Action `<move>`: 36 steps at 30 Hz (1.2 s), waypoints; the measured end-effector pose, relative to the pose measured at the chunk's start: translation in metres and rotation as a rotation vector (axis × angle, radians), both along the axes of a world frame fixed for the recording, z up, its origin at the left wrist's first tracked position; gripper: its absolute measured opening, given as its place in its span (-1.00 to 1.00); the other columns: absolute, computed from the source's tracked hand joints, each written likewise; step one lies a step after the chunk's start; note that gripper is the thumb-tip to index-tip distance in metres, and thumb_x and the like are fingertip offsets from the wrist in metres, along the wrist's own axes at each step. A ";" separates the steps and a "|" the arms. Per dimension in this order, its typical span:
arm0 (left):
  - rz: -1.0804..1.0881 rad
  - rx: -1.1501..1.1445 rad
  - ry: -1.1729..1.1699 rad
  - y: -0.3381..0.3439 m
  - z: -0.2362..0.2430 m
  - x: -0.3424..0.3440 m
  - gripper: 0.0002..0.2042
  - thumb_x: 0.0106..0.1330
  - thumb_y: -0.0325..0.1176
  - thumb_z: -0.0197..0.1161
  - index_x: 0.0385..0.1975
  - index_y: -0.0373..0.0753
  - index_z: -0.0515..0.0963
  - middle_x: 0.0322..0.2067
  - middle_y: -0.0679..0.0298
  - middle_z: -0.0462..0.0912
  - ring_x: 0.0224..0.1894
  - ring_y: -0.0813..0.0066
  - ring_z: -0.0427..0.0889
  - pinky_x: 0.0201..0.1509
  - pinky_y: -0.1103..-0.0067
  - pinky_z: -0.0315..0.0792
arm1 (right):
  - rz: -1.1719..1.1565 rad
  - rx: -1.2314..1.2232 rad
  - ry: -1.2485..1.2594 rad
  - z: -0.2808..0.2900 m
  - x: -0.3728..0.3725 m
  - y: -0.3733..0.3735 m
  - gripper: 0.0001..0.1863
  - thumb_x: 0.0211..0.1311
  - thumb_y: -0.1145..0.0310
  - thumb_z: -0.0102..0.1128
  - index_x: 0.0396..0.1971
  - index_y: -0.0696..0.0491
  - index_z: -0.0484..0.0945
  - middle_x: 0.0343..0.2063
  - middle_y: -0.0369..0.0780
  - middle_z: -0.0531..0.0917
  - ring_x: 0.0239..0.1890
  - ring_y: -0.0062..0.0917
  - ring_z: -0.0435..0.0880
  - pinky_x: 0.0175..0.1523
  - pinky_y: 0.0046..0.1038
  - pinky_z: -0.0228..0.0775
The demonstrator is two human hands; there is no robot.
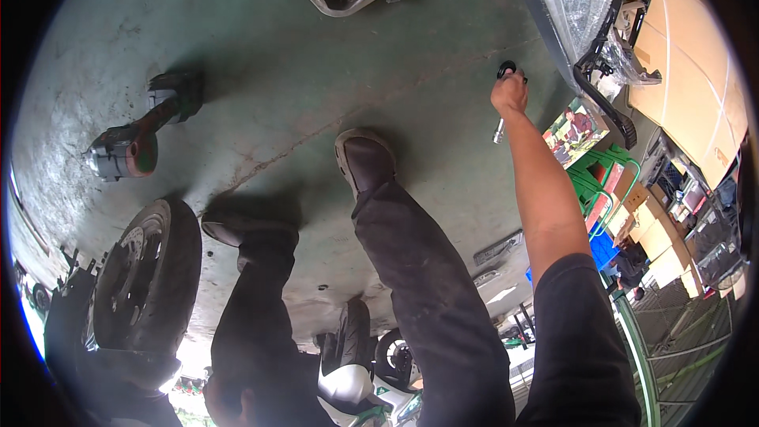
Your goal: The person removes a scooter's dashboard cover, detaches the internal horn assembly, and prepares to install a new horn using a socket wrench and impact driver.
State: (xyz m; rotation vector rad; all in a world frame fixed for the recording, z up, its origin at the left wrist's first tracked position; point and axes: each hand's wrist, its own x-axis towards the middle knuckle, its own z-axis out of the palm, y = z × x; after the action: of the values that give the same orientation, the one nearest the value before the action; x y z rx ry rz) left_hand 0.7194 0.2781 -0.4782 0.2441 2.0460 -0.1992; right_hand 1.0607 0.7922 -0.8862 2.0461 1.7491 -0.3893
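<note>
My right hand (510, 95), at the end of a bare forearm stretched to the right, is closed around a socket wrench (498, 133). A black rounded part of it sticks out above the fist, and a shiny metal end points out below; the fingers hide the middle. It is held over the green floor, to the right of my right shoe (368, 160). A dim shape at the lower edge, beside my left trouser leg, may be part of my left hand (225, 402); its fingers cannot be made out.
On the floor at left lies a cordless power tool (136, 146). Below it is a motorcycle wheel (146, 277). A grey tray (340, 11) with small tools is at the top. Plastic-wrapped parts (569, 0), a large cardboard box (688, 71) and a green crate (589, 182) line the right.
</note>
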 end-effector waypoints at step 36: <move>0.600 1.061 0.318 -0.162 0.199 -0.118 -0.21 0.03 -0.70 0.27 0.35 -0.10 0.20 0.28 -0.13 0.09 -0.04 -0.18 0.61 -0.07 0.26 0.66 | 1.403 -1.429 0.719 0.574 -0.474 -0.477 -0.67 0.29 0.53 0.10 0.04 0.25 0.44 -0.40 0.07 0.61 -0.32 0.13 0.57 -0.26 -0.08 0.42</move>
State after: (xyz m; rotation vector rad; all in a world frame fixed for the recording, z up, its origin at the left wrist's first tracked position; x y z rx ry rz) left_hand 0.6018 0.1164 -0.2792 0.2287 2.2555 1.3081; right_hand 0.5870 0.3149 -0.3119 -0.4238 1.7700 -1.3333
